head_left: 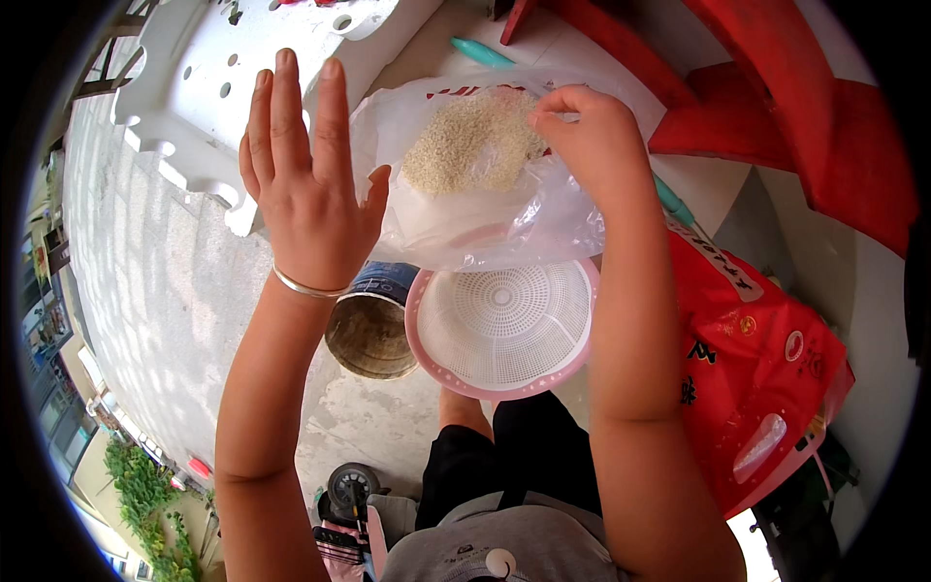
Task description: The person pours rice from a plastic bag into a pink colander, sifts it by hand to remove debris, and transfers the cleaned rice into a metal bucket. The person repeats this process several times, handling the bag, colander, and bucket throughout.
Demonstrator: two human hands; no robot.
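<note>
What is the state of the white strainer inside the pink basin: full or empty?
Empty. The strainer shows its bare perforated bottom; the grain sits in the clear plastic bag that the right hand holds above it.

A clear plastic bag (475,184), crumpled and tilted, holds a heap of pale grain (473,144) near its top. Directly beneath its lower edge sits a round pink basin with a white perforated strainer (504,325) inside, empty.
</note>
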